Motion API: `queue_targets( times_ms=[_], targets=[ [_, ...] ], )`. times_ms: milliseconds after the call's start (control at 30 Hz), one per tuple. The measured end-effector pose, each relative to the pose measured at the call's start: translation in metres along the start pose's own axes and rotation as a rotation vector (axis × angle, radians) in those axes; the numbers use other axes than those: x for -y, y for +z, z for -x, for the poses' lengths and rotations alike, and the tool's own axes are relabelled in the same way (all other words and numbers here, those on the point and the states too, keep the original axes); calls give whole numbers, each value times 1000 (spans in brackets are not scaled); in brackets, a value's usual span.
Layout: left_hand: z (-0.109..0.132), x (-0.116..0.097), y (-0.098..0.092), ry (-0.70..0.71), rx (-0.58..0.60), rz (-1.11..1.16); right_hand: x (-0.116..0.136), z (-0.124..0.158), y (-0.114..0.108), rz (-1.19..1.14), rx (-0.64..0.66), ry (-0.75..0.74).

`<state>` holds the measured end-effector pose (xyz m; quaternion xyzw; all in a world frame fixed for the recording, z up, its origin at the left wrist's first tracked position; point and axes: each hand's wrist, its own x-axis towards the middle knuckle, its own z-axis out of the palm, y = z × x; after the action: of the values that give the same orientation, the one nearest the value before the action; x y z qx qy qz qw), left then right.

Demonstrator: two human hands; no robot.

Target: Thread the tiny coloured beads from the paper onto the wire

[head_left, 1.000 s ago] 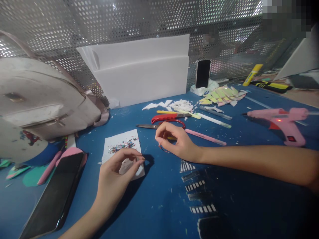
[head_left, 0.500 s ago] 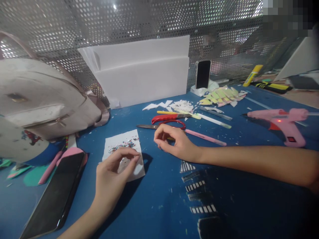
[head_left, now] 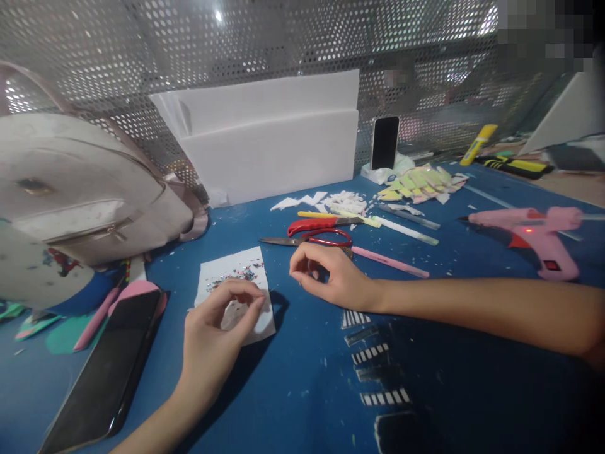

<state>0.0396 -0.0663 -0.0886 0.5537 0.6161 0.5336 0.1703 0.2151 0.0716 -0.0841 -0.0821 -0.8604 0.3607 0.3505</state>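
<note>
Two hands are at work on the blue surface. The left hand hovers over the near end of one white paper, its thumb and forefinger drawn together at the tips. I cannot tell whether anything is between them. A single scatter of glitter bits lies across the paper's upper half. The right hand rests on the surface just right of the paper, fingers curled in and thumb meeting forefinger; what it pinches, if anything, is too small to make out.

Just behind that hand lies one pair of red-handled scissors, with one pink pen beside it. One pink glue gun sits well off to the right.

I count two phones: one lying flat at the left, one standing upright at the back. Two white boards lean against the perforated wall, and one grey bag slumps at the left.
</note>
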Motion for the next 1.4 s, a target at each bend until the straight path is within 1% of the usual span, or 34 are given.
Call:
queue_targets(
  times_ms=[100, 233, 333, 433, 567, 667, 733, 800, 867, 967, 1067, 1133, 1200, 1267, 1333, 1400],
  targets=[
    [0, -1, -1, 44, 24, -16, -1, 1, 0, 33, 19, -25],
    [1, -1, -1, 94, 60, -74, -2, 2, 1, 80, 77, -52],
    [3, 0, 0, 36, 42, -119, -2, 2, 3, 125, 150, -109],
    [4, -2, 4, -24, 21, -108, -3, 2, 4, 179, 210, -197],
    [5, -7, 10, -40, 65, -38, -3, 2, 5, 210, 218, -273],
    [6, -9, 11, -16, 71, -52, -3, 2, 4, 140, 186, -254],
    [8, -9, 10, 51, 66, -81, -3, 1, 4, 67, 106, -169],
    [11, -10, 9, 175, 95, -123, -5, -1, 3, 3, -2, -32],
    [13, -14, 7, 332, 175, -163, -7, -3, 2, -59, -79, 108],
    [14, -21, 7, 531, 313, -192, -11, -7, 0, -150, -132, 200],
    [15, -22, 6, 671, 386, -195, -11, -7, 0, -165, -138, 210],
    [16, -19, 5, 735, 439, -191, -11, -7, 0, -143, -115, 206],
    [18, -15, 3, 758, 516, -201, -12, -6, 0, -101, -81, 188],
    [18, -12, 2, 747, 561, -240, -12, -6, 0, -33, -60, 153],
    [18, -11, 3, 726, 529, -267, -11, -6, 0, 40, -66, 101],
    [17, -12, 4, 689, 439, -276, -9, -5, 0, 68, -66, 26]
  ],
)
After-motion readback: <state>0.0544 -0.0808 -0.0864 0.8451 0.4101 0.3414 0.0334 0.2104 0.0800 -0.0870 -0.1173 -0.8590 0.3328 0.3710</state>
